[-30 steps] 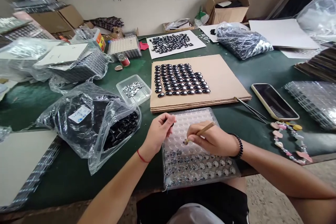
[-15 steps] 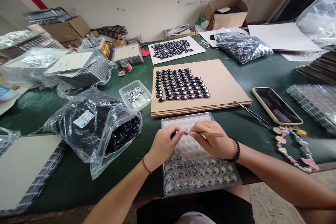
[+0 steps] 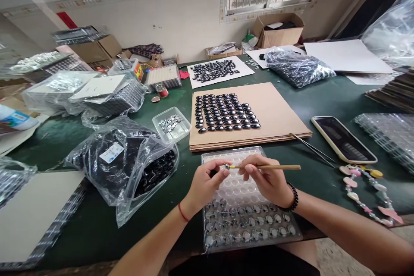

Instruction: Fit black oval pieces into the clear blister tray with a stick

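Note:
Over a clear plastic tray (image 3: 252, 235), my left hand (image 3: 208, 181) pinches a small dark, shiny piece (image 3: 227, 166) between thumb and fingertips. Its front rows hold round silvery pieces; the back rows are pale round hollows. My right hand (image 3: 267, 179) grips a thin wooden stick (image 3: 284, 167), whose yellowish tip meets the small piece. Behind the tray, black oval pieces (image 3: 223, 112) with shiny centres lie in rows on a stack of brown boards (image 3: 278, 108).
To the left are a plastic bag of black pieces (image 3: 113, 159) and a clear box of small metal parts (image 3: 171, 124). Tweezers (image 3: 312, 148), a phone (image 3: 344, 139) and a beaded string (image 3: 352, 196) lie on the right. A person stands at the far right.
The view has shifted, so the table sits slightly lower in the picture. My right fingers have moved back along the stick, and more of it shows on both sides of them.

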Motion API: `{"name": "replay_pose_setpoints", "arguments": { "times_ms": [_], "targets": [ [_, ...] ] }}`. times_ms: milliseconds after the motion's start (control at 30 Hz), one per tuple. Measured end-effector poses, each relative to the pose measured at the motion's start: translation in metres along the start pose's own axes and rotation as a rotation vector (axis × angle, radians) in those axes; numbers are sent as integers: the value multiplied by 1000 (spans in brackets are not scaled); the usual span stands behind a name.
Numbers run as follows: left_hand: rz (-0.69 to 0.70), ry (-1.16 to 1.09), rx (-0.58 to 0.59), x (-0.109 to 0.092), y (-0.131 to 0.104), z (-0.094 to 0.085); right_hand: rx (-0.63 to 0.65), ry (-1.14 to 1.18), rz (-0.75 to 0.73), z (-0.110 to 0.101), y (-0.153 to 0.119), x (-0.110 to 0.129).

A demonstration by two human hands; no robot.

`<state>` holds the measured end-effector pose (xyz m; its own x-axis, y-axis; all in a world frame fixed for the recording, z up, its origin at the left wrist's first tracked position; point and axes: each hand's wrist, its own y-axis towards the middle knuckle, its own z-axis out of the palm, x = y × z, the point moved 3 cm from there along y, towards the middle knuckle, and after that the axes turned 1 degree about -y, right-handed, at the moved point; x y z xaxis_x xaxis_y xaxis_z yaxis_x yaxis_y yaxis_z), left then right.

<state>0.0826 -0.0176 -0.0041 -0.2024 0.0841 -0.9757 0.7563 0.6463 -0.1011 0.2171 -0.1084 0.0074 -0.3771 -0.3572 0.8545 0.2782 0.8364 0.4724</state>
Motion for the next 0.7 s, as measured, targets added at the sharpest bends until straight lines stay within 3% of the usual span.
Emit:
{"name": "replay_pose_setpoints", "arguments": {
  "times_ms": [133,233,333,400,467,567,700],
  "targets": [
    [12,-139,-98,-3,8,-21,-136,130,-3,-7,2,1],
    [2,-546,-305,3,22,-50,-179,173,2,-10,3,0],
    [-140,-838,-341,16,32,-58,-134,168,9,-8,3,0],
    [-184,-764,-300,19,31,-49,-106,158,4,-6,3,-1],
    [-146,-543,-283,17,25,-37,-86,142,4,-4,2,-2],
    [-105,-237,-164,8,13,-19,-59,102,18,-3,1,-6],
    [-71,-32,-33,3,5,-7,-23,-30,-9,-1,0,-9]
  ]
}}
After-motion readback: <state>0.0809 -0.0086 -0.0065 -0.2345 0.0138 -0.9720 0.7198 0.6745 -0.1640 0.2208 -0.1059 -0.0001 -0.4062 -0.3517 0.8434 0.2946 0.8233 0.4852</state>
